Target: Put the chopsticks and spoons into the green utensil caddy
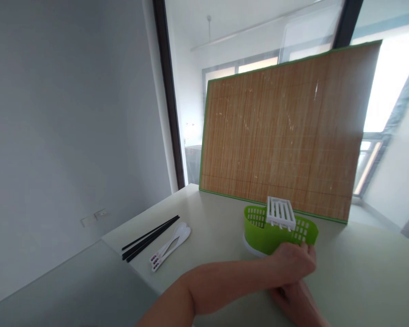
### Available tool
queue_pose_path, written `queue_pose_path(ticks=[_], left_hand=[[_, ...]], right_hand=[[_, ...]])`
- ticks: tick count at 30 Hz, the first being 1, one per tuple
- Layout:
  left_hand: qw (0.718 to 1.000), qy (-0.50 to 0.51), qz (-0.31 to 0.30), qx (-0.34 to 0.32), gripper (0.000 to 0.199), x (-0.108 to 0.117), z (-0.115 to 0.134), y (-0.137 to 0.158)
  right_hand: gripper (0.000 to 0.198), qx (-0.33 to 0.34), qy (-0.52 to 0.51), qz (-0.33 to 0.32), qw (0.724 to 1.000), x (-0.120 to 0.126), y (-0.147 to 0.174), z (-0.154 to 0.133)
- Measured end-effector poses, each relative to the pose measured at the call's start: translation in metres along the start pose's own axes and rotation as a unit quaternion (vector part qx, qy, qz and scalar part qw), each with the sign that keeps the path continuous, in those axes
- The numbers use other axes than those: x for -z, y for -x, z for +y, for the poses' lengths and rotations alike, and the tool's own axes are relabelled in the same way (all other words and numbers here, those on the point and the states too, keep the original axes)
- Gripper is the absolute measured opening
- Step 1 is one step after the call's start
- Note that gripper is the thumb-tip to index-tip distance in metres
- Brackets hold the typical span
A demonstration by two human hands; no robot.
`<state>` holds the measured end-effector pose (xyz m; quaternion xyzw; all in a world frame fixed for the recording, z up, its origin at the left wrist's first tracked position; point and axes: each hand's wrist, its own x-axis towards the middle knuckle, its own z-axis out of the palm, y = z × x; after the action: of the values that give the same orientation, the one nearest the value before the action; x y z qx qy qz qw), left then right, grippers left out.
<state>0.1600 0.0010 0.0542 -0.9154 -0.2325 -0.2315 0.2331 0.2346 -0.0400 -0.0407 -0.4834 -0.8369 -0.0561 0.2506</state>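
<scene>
A green cutlery basket (271, 238) with slotted ends and a white base stands on the table. A white slatted rack (281, 212) sits across its top. My left hand (295, 262) reaches across from the left, its curled fingers at the basket's front right side, partly hidden by the hand itself. Under my left wrist lies my right hand (289, 295), close to the basket's front; its fingers are mostly hidden. Left of the basket, white spoons (170, 247) with patterned handle ends lie on the table, next to several black chopsticks (152, 238).
A large bamboo mat (276, 136) with green edging stands upright behind the basket, against the window side. The white table (211, 236) has its left edge near the chopsticks. A grey wall (71, 113) with sockets (101, 213) is on the left.
</scene>
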Motion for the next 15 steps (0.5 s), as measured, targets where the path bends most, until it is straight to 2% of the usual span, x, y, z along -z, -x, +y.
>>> queue_pose_path(ticks=[3,6,9,12,15], left_hand=[[1.0,-0.016,-0.014,-0.004,0.013,-0.013,-0.005,0.0],[0.999,0.006,-0.035,0.0,0.01,-0.019,-0.016,0.002],[0.995,0.013,-0.09,0.045,0.009,-0.02,-0.037,0.007],[0.983,-0.007,-0.159,0.089,0.011,-0.016,-0.073,0.021],[0.973,-0.026,-0.19,0.13,0.014,-0.011,-0.124,0.045]], right_hand=[[0.028,-0.02,-0.022,-0.051,0.998,0.003,-0.002,-0.003],[0.027,-0.008,-0.054,-0.049,0.997,0.007,-0.004,-0.009],[0.023,0.001,-0.079,-0.046,0.996,0.013,-0.006,-0.013],[0.021,-0.006,-0.077,-0.05,0.996,0.018,-0.007,-0.013],[0.021,-0.012,-0.071,-0.059,0.996,0.02,-0.007,-0.012]])
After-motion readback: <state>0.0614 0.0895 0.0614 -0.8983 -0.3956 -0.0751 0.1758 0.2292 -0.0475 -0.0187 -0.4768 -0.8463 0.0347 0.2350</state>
